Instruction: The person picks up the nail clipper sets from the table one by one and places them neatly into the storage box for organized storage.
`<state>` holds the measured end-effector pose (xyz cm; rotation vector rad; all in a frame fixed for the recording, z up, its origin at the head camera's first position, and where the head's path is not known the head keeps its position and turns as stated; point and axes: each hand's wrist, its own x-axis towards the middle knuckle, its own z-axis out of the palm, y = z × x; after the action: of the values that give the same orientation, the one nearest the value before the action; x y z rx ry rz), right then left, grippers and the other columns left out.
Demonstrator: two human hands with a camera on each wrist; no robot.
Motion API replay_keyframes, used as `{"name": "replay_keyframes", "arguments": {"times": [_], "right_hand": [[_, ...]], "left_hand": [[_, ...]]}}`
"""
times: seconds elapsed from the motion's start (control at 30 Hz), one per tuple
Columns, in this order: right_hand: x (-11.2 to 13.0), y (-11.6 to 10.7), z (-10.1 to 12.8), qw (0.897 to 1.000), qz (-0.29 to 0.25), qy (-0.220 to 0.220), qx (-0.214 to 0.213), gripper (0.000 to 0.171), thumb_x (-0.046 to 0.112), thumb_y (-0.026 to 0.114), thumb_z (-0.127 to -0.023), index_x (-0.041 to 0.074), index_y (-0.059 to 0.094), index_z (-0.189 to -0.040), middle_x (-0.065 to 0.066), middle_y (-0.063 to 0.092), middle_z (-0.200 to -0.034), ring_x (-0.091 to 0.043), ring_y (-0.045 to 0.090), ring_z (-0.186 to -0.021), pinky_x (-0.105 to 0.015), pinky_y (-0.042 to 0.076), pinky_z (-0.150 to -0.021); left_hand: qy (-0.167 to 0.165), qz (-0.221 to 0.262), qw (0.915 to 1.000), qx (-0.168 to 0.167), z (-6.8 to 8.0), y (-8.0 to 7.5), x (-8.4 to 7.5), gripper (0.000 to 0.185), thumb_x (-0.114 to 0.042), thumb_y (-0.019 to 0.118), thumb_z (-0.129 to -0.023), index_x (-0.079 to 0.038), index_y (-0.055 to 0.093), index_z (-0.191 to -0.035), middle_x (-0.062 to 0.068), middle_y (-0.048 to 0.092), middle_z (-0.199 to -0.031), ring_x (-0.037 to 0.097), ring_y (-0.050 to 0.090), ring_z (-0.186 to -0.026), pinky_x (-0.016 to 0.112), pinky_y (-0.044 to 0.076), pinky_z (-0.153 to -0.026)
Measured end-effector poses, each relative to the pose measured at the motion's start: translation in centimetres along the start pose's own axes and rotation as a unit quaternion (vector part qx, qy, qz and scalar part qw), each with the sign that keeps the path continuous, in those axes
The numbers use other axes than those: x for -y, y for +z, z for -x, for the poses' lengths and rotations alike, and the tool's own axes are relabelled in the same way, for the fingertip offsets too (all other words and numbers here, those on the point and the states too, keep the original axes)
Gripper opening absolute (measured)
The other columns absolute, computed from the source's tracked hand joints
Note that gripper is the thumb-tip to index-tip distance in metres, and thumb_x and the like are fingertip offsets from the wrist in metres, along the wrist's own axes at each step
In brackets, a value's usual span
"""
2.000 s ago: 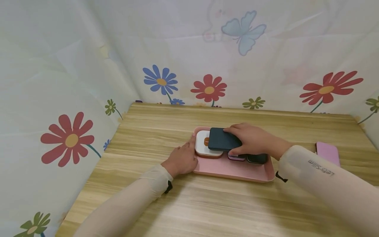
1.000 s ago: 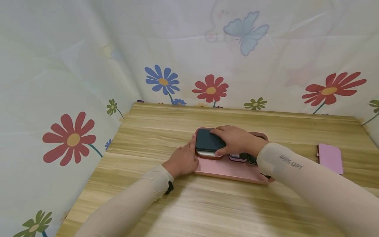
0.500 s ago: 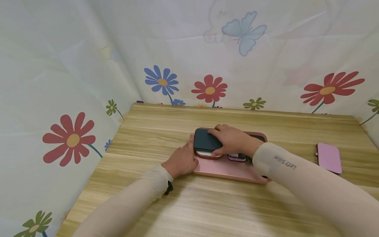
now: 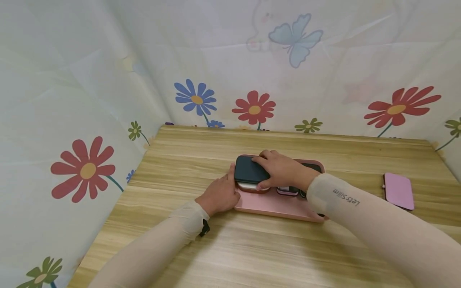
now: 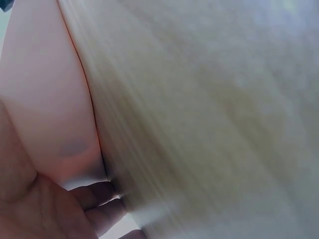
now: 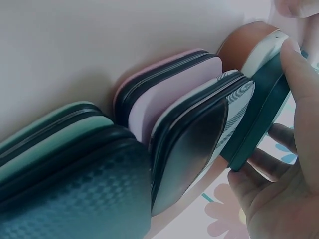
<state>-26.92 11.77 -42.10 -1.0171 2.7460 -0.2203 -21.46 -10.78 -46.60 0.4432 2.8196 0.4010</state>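
A pink tray (image 4: 268, 207) lies on the wooden table. At its left end a dark teal case (image 4: 247, 172) lies flat on a white and orange case (image 4: 248, 186). My right hand (image 4: 280, 170) grips the dark teal case (image 6: 259, 124), fingers on top and thumb (image 6: 299, 84) along its near edge. My left hand (image 4: 220, 195) rests against the tray's left edge, thumb up beside the white case. Its fingers (image 5: 102, 196) lie by the tray (image 5: 45, 99), holding nothing. Behind my right hand, a pink case (image 6: 174, 94), a black striped case (image 6: 199, 139) and a dark textured case (image 6: 75, 194) stand on edge.
Another pink case (image 4: 397, 191) lies on the table (image 4: 252, 248) at the right, apart from the tray. Flowered fabric walls (image 4: 90, 120) close the table in at the back and on both sides. Bare wood runs in front of the tray.
My right hand has carried the dark teal case leftward and set it down over the white and orange case, which is now mostly covered. The left hand has stayed at the tray's edge.
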Motion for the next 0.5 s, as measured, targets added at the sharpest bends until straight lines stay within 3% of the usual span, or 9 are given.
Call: {"name": "replay_keyframes", "arguments": {"times": [0.23,0.5], "right_hand": [[-0.5,-0.1,0.6,1.0,-0.014,0.008,0.001,0.097,0.069,0.069,-0.08,0.018,0.035,-0.156,-0.014,0.04,-0.149,-0.031,0.046,-0.132,-0.05,0.043,-0.107],[-2.9,-2.1,3.0,0.998,-0.046,0.036,-0.035,0.088,0.067,0.061,-0.088,0.013,0.04,-0.153,-0.016,0.043,-0.148,-0.035,0.047,-0.131,-0.057,0.04,-0.109]], "left_hand": [[0.003,-0.003,1.0,-0.002,0.4,-0.2,-0.3,0.086,-0.026,0.048,-0.095,0.002,-0.001,-0.159,0.017,0.037,-0.159,0.028,0.045,-0.141,0.043,0.038,-0.114],[0.009,0.001,0.9999,-0.009,0.6,-0.4,-0.3,0.085,-0.025,0.047,-0.094,0.002,-0.002,-0.159,0.018,0.038,-0.158,0.03,0.048,-0.138,0.042,0.041,-0.111]]}}
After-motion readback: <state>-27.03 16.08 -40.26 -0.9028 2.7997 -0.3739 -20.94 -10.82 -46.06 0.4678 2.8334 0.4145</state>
